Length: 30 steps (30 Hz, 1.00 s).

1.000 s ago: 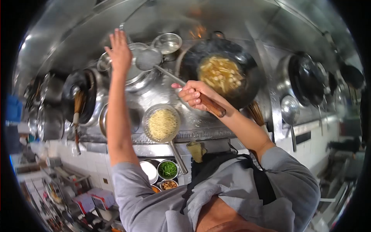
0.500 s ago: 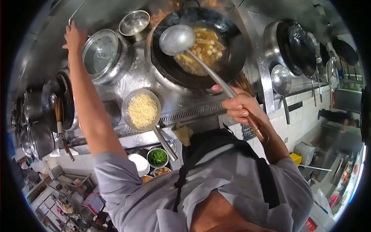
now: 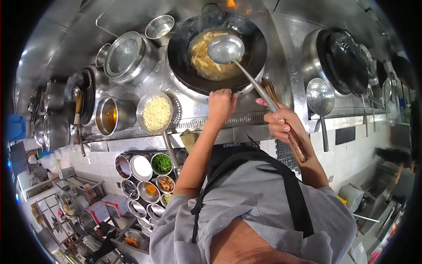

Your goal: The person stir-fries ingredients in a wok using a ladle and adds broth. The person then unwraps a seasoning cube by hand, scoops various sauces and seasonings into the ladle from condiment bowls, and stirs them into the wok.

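My right hand [image 3: 283,123] is wrapped round the wooden grip of a long ladle [image 3: 226,49]. The ladle's metal bowl hangs over the black wok [image 3: 179,48], hiding part of the pale strips of food in brownish broth [image 3: 201,56]. At the wok's near rim is my left hand [image 3: 221,107], its fingers curled over the edge where the handle sits; the exact hold is partly hidden. Left of that hand, a strainer [image 3: 166,143] full of pale noodles [image 3: 157,115] rests over the stove's front edge.
A water-filled pot [image 3: 125,55], a metal bowl [image 3: 160,27] and a pot of oil-like liquid [image 3: 105,116] stand to the left. Bowls of ingredients, one with chopped greens [image 3: 161,163], sit below. A perforated skimmer [image 3: 320,97] and another wok [image 3: 349,64] are at right. Flames [image 3: 231,3] show behind.
My left hand has come from the bent pipe above the water pot down to the wok's near rim. The ladle bowl has shifted right over the wok, still in my right hand.
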Tool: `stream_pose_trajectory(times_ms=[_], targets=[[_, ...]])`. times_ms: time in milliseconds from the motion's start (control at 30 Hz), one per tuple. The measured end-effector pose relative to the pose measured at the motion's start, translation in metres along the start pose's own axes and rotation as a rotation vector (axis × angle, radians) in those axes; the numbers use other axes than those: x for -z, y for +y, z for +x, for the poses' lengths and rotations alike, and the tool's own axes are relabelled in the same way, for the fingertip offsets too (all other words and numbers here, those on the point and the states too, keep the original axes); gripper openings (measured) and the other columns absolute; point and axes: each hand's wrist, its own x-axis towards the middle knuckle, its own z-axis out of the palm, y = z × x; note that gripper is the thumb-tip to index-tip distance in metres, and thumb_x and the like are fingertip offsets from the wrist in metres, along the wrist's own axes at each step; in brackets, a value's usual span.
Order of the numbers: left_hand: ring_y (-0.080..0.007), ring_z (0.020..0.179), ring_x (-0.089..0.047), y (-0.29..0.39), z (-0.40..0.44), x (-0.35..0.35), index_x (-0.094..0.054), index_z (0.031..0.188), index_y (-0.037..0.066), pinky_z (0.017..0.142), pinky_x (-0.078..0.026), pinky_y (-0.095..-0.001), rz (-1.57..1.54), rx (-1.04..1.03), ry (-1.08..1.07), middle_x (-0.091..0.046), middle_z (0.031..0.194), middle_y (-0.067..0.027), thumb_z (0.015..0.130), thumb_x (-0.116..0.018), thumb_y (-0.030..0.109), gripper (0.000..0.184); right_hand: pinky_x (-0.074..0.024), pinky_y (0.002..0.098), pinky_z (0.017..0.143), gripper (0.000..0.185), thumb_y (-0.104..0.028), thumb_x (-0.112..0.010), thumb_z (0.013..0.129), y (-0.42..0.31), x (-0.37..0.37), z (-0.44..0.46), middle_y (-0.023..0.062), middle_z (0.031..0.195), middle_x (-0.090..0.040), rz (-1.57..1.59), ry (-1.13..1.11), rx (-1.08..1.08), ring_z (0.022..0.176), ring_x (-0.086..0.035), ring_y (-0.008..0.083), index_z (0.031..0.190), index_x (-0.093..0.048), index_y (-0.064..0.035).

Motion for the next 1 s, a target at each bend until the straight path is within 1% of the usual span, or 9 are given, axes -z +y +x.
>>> stream_pose_trajectory(times_ms=[67,100,233,267,300,467,600,800,1000], targets=[[-0.0349,0.066,-0.065,-0.003,0.004,-0.017,-0.063,0.07,0.005,0.072,-0.046,-0.0458,0.138,0.045,0.019,-0.067,0.069,-0.0135,0.088,-0.073,0.022,0.027,-0.0352,0.0192,0.036,0.05,-0.01,-0.049,0.094,-0.009,0.009,-0.013,-0.0061,0.067,-0.04,-0.021,0.017,0.0,0.045,-0.037,-0.0001,0.143,-0.044,0.0003],[-0.0353,0.06,-0.063,-0.004,0.004,-0.021,-0.057,0.063,0.007,0.069,-0.044,-0.0471,0.121,0.043,0.056,-0.063,0.061,-0.0118,0.088,-0.072,0.025,0.034,-0.0365,0.0189,0.035,0.048,-0.009,-0.048,0.096,-0.01,0.019,-0.015,-0.0058,0.066,-0.04,-0.022,0.021,0.004,0.044,-0.039,-0.0001,0.143,-0.044,0.0007],[-0.0362,0.057,-0.062,-0.014,0.0,-0.026,-0.057,0.061,0.007,0.069,-0.045,-0.0489,0.161,0.0,0.118,-0.062,0.058,-0.0116,0.086,-0.074,0.025,0.035,-0.0393,0.019,0.035,0.042,-0.009,-0.045,0.098,-0.016,0.051,-0.019,-0.0052,0.068,-0.04,-0.016,-0.028,-0.005,0.045,-0.039,0.0002,0.139,-0.047,0.0003],[-0.0362,0.059,-0.063,-0.014,0.0,-0.024,-0.059,0.062,0.007,0.069,-0.045,-0.0486,0.155,0.013,0.091,-0.063,0.06,-0.0123,0.086,-0.073,0.025,0.034,-0.0396,0.0191,0.035,0.042,-0.009,-0.045,0.098,-0.018,0.056,-0.019,-0.0052,0.068,-0.04,-0.004,-0.041,-0.01,0.045,-0.038,0.0002,0.139,-0.047,0.0003],[-0.0363,0.061,-0.063,-0.016,0.0,-0.022,-0.06,0.063,0.007,0.069,-0.044,-0.0483,0.148,0.028,0.067,-0.064,0.061,-0.0131,0.086,-0.073,0.026,0.033,-0.036,0.0211,0.036,0.039,-0.003,-0.046,0.093,-0.02,0.059,-0.019,-0.0049,0.068,-0.041,0.046,-0.059,-0.021,0.047,-0.039,0.0018,0.133,-0.048,-0.0026],[-0.037,0.062,-0.065,-0.019,0.0,-0.026,-0.065,0.065,0.007,0.071,-0.046,-0.0489,0.209,0.05,0.025,-0.067,0.063,-0.0144,0.087,-0.071,0.029,0.031,-0.0371,0.0209,0.038,0.033,-0.005,-0.049,0.094,-0.029,0.075,-0.006,-0.0046,0.068,-0.043,0.087,-0.12,-0.027,0.048,-0.041,0.0019,0.126,-0.052,-0.0037],[-0.037,0.064,-0.066,-0.015,0.001,-0.03,-0.066,0.066,0.007,0.072,-0.046,-0.0499,0.238,0.057,0.038,-0.067,0.064,-0.0145,0.087,-0.071,0.029,0.031,-0.0375,0.0211,0.039,0.029,-0.006,-0.052,0.094,-0.036,0.075,0.005,-0.0044,0.068,-0.044,0.086,-0.125,-0.021,0.049,-0.042,0.0023,0.123,-0.053,-0.0036],[-0.0374,0.066,-0.067,-0.008,0.003,-0.029,-0.067,0.068,0.007,0.072,-0.047,-0.0507,0.229,0.068,0.038,-0.067,0.065,-0.0153,0.088,-0.07,0.03,0.031,-0.0371,0.0219,0.04,0.028,-0.003,-0.053,0.093,-0.039,0.073,0.027,-0.0032,0.068,-0.045,0.05,-0.13,0.002,0.049,-0.043,0.0033,0.12,-0.052,-0.0035],[-0.0366,0.066,-0.067,-0.007,0.003,-0.036,-0.068,0.072,0.007,0.072,-0.047,-0.05,0.248,0.072,0.037,-0.068,0.066,-0.0152,0.089,-0.069,0.029,0.028,-0.0373,0.024,0.04,0.028,-0.001,-0.055,0.092,-0.043,0.073,0.038,-0.0028,0.067,-0.045,-0.107,-0.047,0.058,0.049,-0.045,0.0054,0.119,-0.052,-0.0076]])
